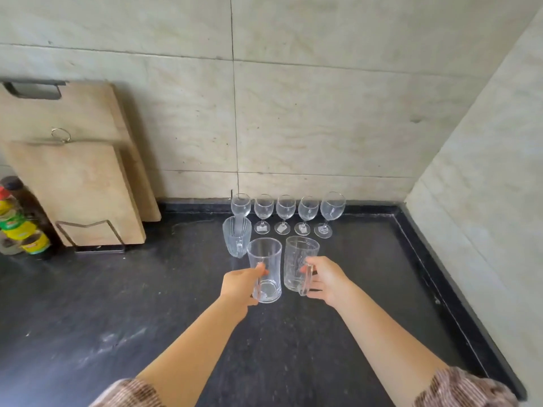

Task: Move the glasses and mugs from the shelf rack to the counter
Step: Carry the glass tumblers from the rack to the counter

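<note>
Two clear glass mugs stand upright on the black counter (147,304). My left hand (239,284) grips the handle of the left mug (266,267). My right hand (324,279) is closed around the handle of the right mug (298,259). A third clear mug (236,236) stands just behind the left one. Behind them, several stemmed wine glasses (285,212) form a row along the wall. The shelf rack is out of view.
Two wooden cutting boards (79,186) lean on the wall in a wire stand at the left. Bottles with yellow and green labels (20,227) stand at the far left. A tiled side wall (484,186) closes the counter's right edge.
</note>
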Demonstrator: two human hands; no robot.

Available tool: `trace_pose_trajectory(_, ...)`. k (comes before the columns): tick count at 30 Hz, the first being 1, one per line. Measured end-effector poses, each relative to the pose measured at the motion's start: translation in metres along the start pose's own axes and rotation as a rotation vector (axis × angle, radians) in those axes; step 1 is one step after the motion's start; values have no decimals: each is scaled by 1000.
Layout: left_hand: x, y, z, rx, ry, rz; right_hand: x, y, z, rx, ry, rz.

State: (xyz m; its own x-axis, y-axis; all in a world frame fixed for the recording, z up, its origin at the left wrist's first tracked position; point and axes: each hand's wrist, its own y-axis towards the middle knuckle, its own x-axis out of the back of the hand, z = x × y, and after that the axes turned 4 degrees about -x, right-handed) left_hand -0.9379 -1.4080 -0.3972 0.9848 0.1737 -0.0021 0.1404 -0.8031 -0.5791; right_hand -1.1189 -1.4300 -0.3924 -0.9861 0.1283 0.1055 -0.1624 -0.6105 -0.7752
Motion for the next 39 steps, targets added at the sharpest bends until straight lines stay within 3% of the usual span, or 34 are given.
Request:
trace_pose_trajectory(12, -57, 68, 1, -99, -71, -136, 6, 92, 26, -18, 33, 36)
trace_pose_trajectory(30, -62, 101, 18, -278, -127, -140, -15, 122, 19, 14, -37, 61)
trace_pose_trajectory(39, -61, 99, 15, -223, -2, -137, -18, 120, 16, -15, -51, -16)
